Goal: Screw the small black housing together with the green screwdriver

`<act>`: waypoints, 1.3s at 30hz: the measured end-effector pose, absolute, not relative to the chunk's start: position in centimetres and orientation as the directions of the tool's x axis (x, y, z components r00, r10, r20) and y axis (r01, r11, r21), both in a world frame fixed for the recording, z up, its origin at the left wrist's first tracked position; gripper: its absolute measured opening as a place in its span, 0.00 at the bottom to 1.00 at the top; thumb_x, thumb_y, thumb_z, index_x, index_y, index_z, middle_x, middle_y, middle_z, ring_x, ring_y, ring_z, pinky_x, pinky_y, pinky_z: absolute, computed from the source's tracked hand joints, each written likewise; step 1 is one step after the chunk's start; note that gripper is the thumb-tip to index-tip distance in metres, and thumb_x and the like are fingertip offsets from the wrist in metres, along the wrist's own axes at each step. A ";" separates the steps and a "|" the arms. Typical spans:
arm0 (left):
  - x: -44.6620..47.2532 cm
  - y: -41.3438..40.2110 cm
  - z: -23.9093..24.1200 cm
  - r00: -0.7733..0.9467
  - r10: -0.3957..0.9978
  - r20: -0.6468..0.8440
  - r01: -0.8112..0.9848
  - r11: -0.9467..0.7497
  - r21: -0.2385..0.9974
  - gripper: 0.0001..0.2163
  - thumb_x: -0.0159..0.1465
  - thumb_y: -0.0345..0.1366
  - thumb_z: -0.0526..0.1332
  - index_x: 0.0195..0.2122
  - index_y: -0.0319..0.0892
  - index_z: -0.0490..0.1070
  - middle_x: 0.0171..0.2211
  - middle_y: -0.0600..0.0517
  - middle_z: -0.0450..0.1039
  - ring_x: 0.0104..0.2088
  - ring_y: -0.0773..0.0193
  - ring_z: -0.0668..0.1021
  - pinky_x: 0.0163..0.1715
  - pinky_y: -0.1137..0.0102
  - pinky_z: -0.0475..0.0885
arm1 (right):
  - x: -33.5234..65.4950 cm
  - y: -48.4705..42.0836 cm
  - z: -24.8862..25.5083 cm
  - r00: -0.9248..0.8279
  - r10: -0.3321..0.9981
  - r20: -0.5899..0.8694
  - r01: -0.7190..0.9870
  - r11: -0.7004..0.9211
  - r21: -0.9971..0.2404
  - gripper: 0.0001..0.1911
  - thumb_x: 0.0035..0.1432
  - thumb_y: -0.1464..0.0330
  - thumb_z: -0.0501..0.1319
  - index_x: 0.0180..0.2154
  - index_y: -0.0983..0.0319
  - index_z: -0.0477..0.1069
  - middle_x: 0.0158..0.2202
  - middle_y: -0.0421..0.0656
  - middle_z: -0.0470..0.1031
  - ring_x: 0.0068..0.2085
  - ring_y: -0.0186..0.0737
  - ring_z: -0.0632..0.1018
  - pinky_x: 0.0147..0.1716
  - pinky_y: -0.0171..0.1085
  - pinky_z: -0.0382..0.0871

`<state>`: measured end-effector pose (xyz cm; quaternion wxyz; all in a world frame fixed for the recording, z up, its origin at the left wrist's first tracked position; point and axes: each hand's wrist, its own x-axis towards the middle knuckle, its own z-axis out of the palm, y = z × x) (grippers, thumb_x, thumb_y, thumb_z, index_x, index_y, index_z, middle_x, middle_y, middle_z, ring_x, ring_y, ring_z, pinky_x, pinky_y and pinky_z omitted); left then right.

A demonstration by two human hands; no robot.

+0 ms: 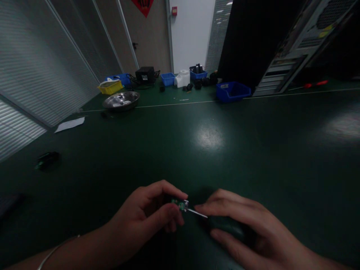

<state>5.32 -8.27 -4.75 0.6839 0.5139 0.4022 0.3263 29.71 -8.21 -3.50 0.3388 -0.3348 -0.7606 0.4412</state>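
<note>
My left hand (pixel 149 215) pinches a small green circuit board (pixel 180 204) between thumb and fingertips, low over the dark green table (pixel 197 150). My right hand (pixel 242 228) is wrapped round the dark handle of a screwdriver (pixel 225 225). Its thin metal shaft (pixel 197 213) points left and its tip meets the board's right end. Both hands sit close together at the near edge of the table. A thin bracelet shows on my left wrist.
A metal bowl (pixel 121 100), a yellow bin (pixel 110 87), several blue bins (pixel 233 91) and a white device (pixel 182 78) stand at the far side. An opened computer case (pixel 303 45) leans at the far right. A paper sheet (pixel 69 124) and a small dark object (pixel 47 160) lie at the left.
</note>
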 end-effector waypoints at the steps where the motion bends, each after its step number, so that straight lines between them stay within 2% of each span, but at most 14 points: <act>1: 5.3 -8.3 -4.8 0.462 0.863 -0.207 -0.028 0.247 0.969 0.11 0.66 0.42 0.64 0.45 0.42 0.76 0.30 0.51 0.78 0.28 0.67 0.77 0.30 0.74 0.73 | 29.8 -8.3 -3.6 -0.541 0.809 0.229 0.207 0.392 -0.896 0.28 0.51 0.84 0.62 0.50 0.53 0.78 0.40 0.42 0.83 0.40 0.42 0.83 0.36 0.33 0.79; 5: 5.1 -8.5 -5.1 0.455 0.871 -0.184 -0.010 0.212 0.977 0.11 0.66 0.41 0.64 0.47 0.44 0.76 0.31 0.51 0.79 0.29 0.67 0.77 0.31 0.74 0.73 | 29.9 -8.4 -3.7 -0.526 0.816 0.239 0.206 0.395 -0.895 0.27 0.50 0.83 0.63 0.48 0.52 0.78 0.39 0.42 0.83 0.40 0.43 0.83 0.33 0.32 0.78; 11: 5.0 -8.6 -5.0 0.459 0.876 -0.149 0.030 0.152 0.988 0.10 0.67 0.41 0.63 0.47 0.45 0.76 0.32 0.52 0.79 0.29 0.67 0.78 0.31 0.75 0.73 | 29.8 -8.4 -3.5 -0.516 0.815 0.265 0.182 0.407 -0.895 0.30 0.50 0.84 0.63 0.50 0.50 0.77 0.39 0.40 0.83 0.37 0.40 0.83 0.34 0.30 0.78; 19: 5.1 -8.5 -4.6 0.456 0.876 -0.159 0.050 0.153 0.987 0.09 0.69 0.40 0.61 0.48 0.47 0.75 0.32 0.53 0.78 0.31 0.67 0.78 0.33 0.75 0.73 | 29.7 -8.5 -3.4 -0.524 0.826 0.207 0.218 0.365 -0.905 0.30 0.52 0.85 0.61 0.51 0.50 0.76 0.42 0.41 0.82 0.44 0.42 0.83 0.38 0.32 0.78; 22: 5.2 -8.5 -4.7 0.452 0.883 -0.127 0.063 0.110 0.992 0.09 0.69 0.40 0.61 0.48 0.48 0.75 0.33 0.53 0.79 0.31 0.68 0.78 0.33 0.76 0.73 | 29.5 -8.3 -3.3 -0.532 0.821 0.205 0.251 0.384 -0.889 0.26 0.54 0.81 0.63 0.50 0.51 0.78 0.40 0.43 0.83 0.41 0.44 0.83 0.36 0.33 0.80; 26: 5.1 -8.5 -4.7 0.471 0.869 -0.150 0.070 0.133 0.989 0.09 0.69 0.40 0.61 0.48 0.47 0.75 0.33 0.53 0.79 0.31 0.68 0.78 0.33 0.75 0.73 | 28.6 -7.8 -2.4 -0.510 0.832 0.221 0.324 0.423 -0.846 0.14 0.57 0.69 0.66 0.46 0.52 0.81 0.37 0.45 0.83 0.37 0.45 0.84 0.34 0.35 0.81; 29: 5.0 -8.4 -4.6 0.487 0.858 -0.163 0.047 0.161 0.986 0.09 0.69 0.41 0.61 0.47 0.47 0.75 0.33 0.53 0.78 0.32 0.68 0.78 0.34 0.75 0.73 | 28.1 -7.5 -1.9 -0.503 0.832 0.236 0.346 0.444 -0.827 0.12 0.58 0.66 0.67 0.45 0.52 0.81 0.36 0.45 0.83 0.37 0.45 0.84 0.34 0.36 0.81; 34: 5.0 -8.2 -4.4 0.513 0.834 -0.204 0.018 0.227 0.974 0.10 0.69 0.42 0.61 0.48 0.45 0.75 0.34 0.53 0.78 0.33 0.67 0.77 0.36 0.74 0.73 | 28.8 -7.8 -2.5 -0.512 0.829 0.226 0.343 0.439 -0.830 0.13 0.57 0.69 0.67 0.45 0.53 0.81 0.36 0.45 0.83 0.37 0.45 0.84 0.34 0.35 0.81; 37: 5.0 -8.1 -4.4 0.527 0.826 -0.199 0.002 0.233 0.973 0.11 0.69 0.42 0.61 0.48 0.45 0.75 0.34 0.52 0.78 0.34 0.67 0.77 0.36 0.73 0.73 | 29.6 -8.2 -3.1 -0.532 0.817 0.224 0.292 0.425 -0.857 0.19 0.55 0.76 0.64 0.47 0.53 0.80 0.39 0.44 0.84 0.39 0.44 0.84 0.33 0.32 0.80; 39: 4.9 -8.1 -4.4 0.532 0.824 -0.196 -0.005 0.234 0.972 0.10 0.69 0.41 0.61 0.48 0.44 0.75 0.34 0.52 0.78 0.33 0.67 0.77 0.36 0.73 0.73 | 29.6 -8.3 -3.2 -0.535 0.817 0.213 0.289 0.414 -0.863 0.20 0.54 0.77 0.64 0.47 0.53 0.80 0.39 0.44 0.84 0.40 0.44 0.84 0.32 0.31 0.80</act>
